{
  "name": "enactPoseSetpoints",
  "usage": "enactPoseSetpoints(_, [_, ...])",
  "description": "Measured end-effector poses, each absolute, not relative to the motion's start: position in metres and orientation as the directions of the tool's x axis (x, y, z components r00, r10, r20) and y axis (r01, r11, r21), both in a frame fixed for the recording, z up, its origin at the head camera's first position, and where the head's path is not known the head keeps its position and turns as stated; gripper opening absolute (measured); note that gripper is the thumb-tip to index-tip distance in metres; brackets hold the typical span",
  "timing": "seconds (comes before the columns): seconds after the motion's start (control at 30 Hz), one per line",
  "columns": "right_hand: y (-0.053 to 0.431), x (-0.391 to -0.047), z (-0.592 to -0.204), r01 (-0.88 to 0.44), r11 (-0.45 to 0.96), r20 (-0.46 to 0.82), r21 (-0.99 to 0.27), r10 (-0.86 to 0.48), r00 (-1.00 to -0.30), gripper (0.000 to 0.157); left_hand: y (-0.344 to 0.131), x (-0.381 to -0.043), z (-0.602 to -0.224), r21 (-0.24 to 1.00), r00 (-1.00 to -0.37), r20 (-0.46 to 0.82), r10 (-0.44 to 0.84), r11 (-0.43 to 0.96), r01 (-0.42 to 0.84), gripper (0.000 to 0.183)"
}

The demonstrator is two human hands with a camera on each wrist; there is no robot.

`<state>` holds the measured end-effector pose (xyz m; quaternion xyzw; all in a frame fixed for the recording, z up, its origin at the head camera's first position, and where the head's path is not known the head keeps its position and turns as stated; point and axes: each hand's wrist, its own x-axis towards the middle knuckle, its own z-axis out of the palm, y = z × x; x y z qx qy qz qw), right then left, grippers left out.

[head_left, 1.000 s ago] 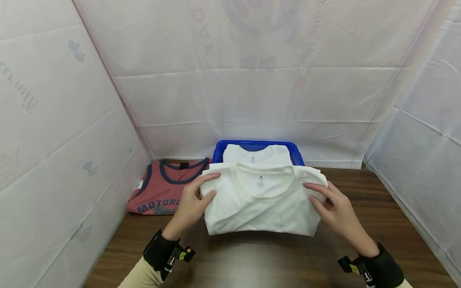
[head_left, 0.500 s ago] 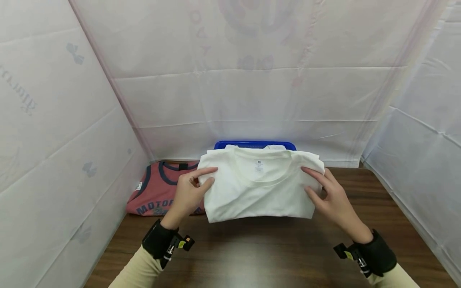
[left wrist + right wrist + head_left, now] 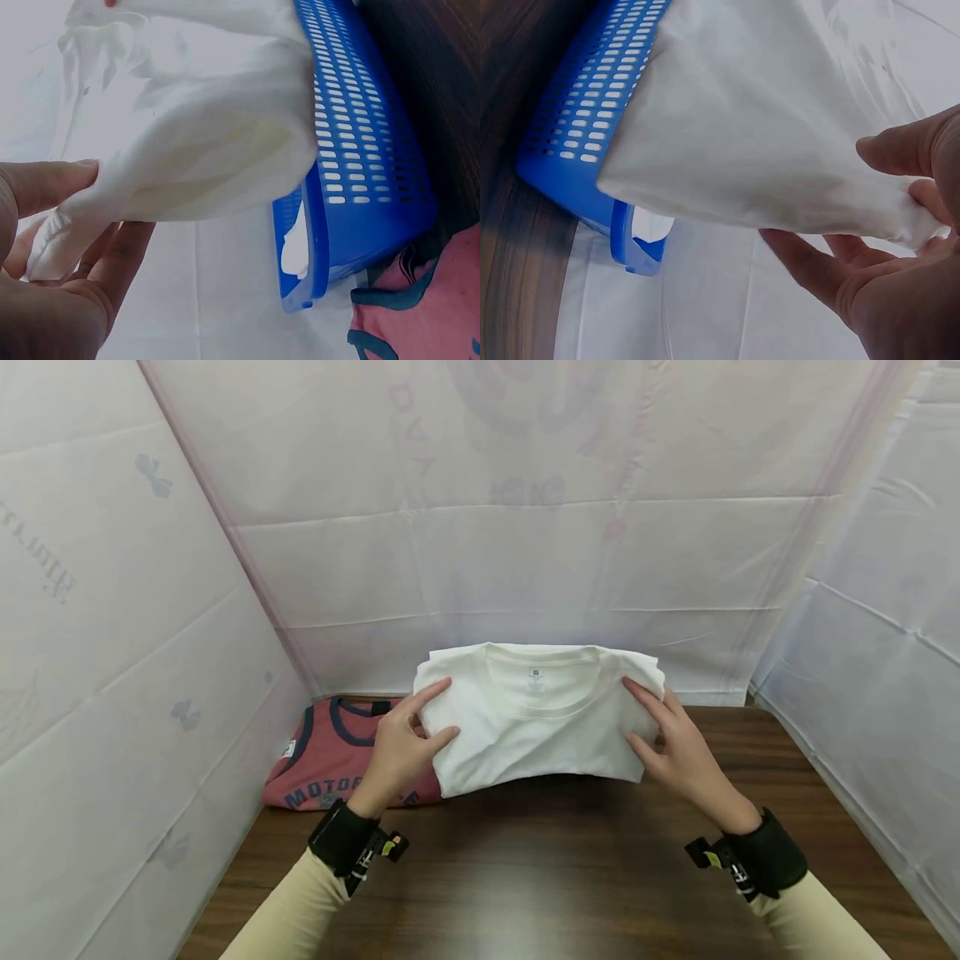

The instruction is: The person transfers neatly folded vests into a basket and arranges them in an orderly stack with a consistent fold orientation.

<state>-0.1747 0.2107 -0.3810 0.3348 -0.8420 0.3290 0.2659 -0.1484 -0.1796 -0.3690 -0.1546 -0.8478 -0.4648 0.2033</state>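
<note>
A folded white T-shirt (image 3: 540, 727) with a round neckline and a small printed neck label is held up between my two hands. My left hand (image 3: 405, 747) grips its left side, thumb on the front face and fingers around the edge. On the opposite side, my right hand (image 3: 678, 752) holds it the same way. Both wrist views show the shirt over the rim of a blue perforated basket (image 3: 360, 142), with white cloth (image 3: 295, 244) visible inside. In the head view the shirt hides the basket.
A folded red shirt (image 3: 322, 768) with navy trim and lettering lies on the wooden table (image 3: 525, 877), left of the basket. White sheeting (image 3: 525, 560) hangs behind the table and along both sides.
Both hands have carried the white T-shirt away from me and over the basket, which it now covers in the head view. The red shirt has stayed in place.
</note>
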Motion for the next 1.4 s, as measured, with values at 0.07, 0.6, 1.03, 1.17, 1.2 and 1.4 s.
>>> enactPoseSetpoints(0.07, [0.211,-0.18,-0.381,-0.734,0.562,0.662,-0.383,-0.387,-0.642,0.077,-0.179,-0.153,-0.369,0.688,-0.855,0.512,0.084,0.556,0.467,0.068])
enactPoseSetpoints(0.6, [0.206,-0.219,-0.372,-0.722,0.591,0.666,-0.36,-0.379,-0.643,0.077,-0.184,-0.19,-0.354,0.594,-0.787,0.605,0.121,0.59,0.548,0.051])
enactPoseSetpoints(1.03, [0.194,-0.245,-0.368,-0.718,0.581,0.654,-0.385,-0.378,-0.656,0.077,-0.192,-0.211,-0.355,0.684,-0.872,0.487,0.039,0.605,0.409,0.033])
enactPoseSetpoints(1.17, [0.187,-0.254,-0.368,-0.699,0.592,0.636,-0.402,-0.369,-0.678,0.076,-0.193,-0.216,-0.355,0.681,-0.876,0.482,0.017,0.622,0.387,0.038])
enactPoseSetpoints(1.2, [0.186,-0.257,-0.368,-0.691,0.597,0.627,-0.408,-0.366,-0.687,0.077,-0.192,-0.218,-0.355,0.679,-0.875,0.484,0.012,0.626,0.384,0.039])
enactPoseSetpoints(1.4, [0.177,-0.271,-0.367,-0.641,0.61,0.568,-0.466,-0.35,-0.745,0.078,-0.19,-0.23,-0.355,0.698,-0.886,0.462,-0.044,0.633,0.333,0.042])
